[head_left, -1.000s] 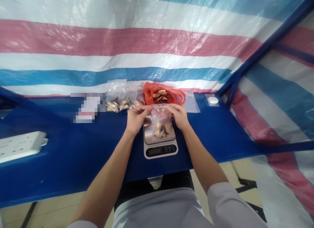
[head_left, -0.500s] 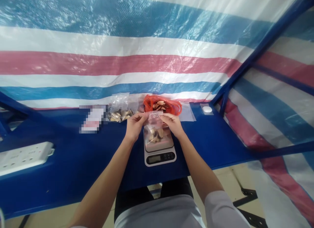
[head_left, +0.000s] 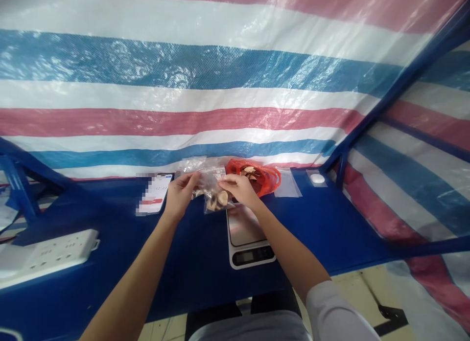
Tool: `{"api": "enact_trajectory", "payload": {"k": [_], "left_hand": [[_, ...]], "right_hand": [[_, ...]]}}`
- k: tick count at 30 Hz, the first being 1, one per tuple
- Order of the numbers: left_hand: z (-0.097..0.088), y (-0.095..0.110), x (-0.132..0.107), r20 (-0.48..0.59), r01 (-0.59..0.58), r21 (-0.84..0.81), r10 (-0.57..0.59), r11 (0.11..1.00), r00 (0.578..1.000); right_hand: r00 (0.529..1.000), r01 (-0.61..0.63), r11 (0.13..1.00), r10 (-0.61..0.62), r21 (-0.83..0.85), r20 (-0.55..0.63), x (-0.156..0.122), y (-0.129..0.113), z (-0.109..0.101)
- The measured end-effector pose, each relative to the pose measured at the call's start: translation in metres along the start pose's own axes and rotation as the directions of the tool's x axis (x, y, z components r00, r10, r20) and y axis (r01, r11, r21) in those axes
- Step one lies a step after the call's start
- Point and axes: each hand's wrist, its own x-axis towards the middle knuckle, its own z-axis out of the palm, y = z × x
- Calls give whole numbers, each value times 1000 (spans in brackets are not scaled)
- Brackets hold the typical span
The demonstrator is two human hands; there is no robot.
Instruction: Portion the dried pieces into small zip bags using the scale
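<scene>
A clear zip bag [head_left: 217,200] with pale dried slices in its bottom hangs between my two hands, left of the scale. My left hand [head_left: 182,190] pinches the bag's upper left corner. At its upper right, my right hand [head_left: 238,188] pinches the other side. Just right of the bag lies the white kitchen scale [head_left: 249,233], its plate bare and its display too dim to read. Behind my right hand sits an open red plastic bag [head_left: 270,180] of dried slices. Other filled clear bags [head_left: 194,166] lie behind, partly hidden by my hands.
A phone [head_left: 157,194] lies to the left on the blue table [head_left: 128,262], with a white power strip [head_left: 55,253] nearer the left edge. Flat empty clear bags [head_left: 288,183] and a round white object [head_left: 317,178] lie at the back right. A striped sheet [head_left: 183,121] hangs behind.
Both hands have moved left with the zip bag, off the scale and toward the other filled bags. The scale plate is now uncovered. The camera view has shifted too.
</scene>
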Motion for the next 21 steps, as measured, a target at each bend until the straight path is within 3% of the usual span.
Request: {"api": "enact_trajectory", "payload": {"k": [3, 5, 9, 11, 14, 17, 21], "left_hand": [[-19, -6, 7, -25, -124, 243, 134, 962, 991], [-30, -9, 12, -3, -234, 402, 257, 885, 966], [-47, -22, 26, 227, -460, 604, 413, 651, 882], [-54, -31, 34, 385, -539, 624, 378, 565, 842], [-61, -46, 41, 528, -613, 623, 317, 487, 788], [-65, -56, 44, 576, -641, 623, 291, 448, 764], [-67, -63, 43, 589, -638, 635, 261, 435, 765]], "right_hand": [[1000, -4, 1000, 4, 30, -25, 20, -3, 9], [999, -5, 1000, 5, 4, -54, 34, -7, 13], [996, 13, 987, -27, -160, -85, 60, -10, 16], [996, 4, 959, -28, -282, -80, 71, -10, 17], [997, -8, 897, -26, -442, -71, 82, -8, 20], [998, -29, 794, -13, -607, -65, 85, -10, 25], [996, -84, 610, 36, -788, -78, 84, -19, 32]]}}
